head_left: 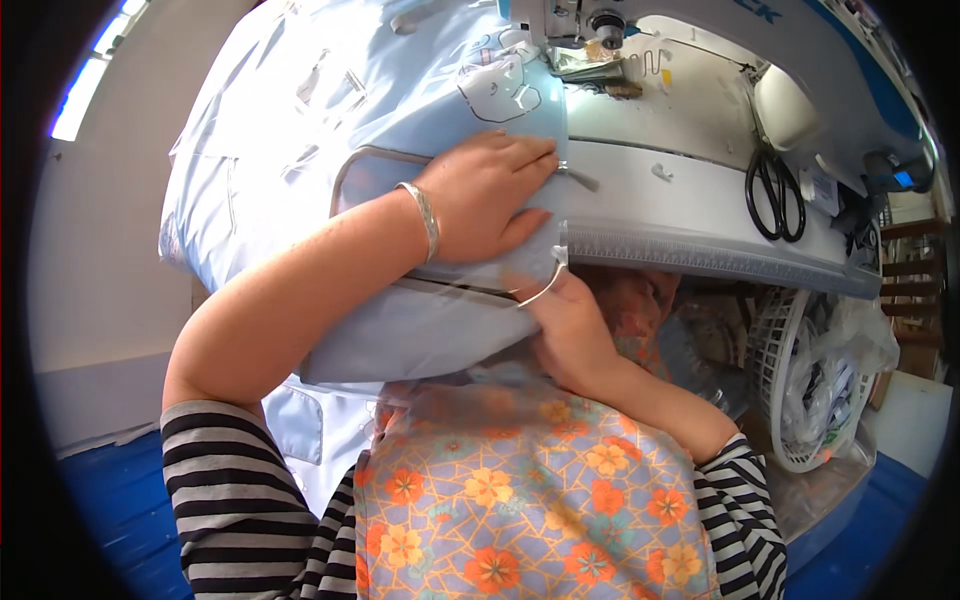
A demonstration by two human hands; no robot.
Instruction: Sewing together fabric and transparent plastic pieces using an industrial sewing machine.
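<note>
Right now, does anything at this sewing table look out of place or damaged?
Nothing stands out. The left hand presses the pale blue fabric flat, the right hand grips its lower edge, and the black scissors lie flat on the machine table.

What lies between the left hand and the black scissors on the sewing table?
In the head view, only bare white table lies between the left hand and the black scissors.

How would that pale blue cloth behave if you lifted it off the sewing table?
The pale blue cloth would probably flop: it already drapes over the table edge and bunches under the left hand. It looks light and thin. Its smooth sheen suggests it may slide, which may be why the right hand pinches its lower edge.
</note>
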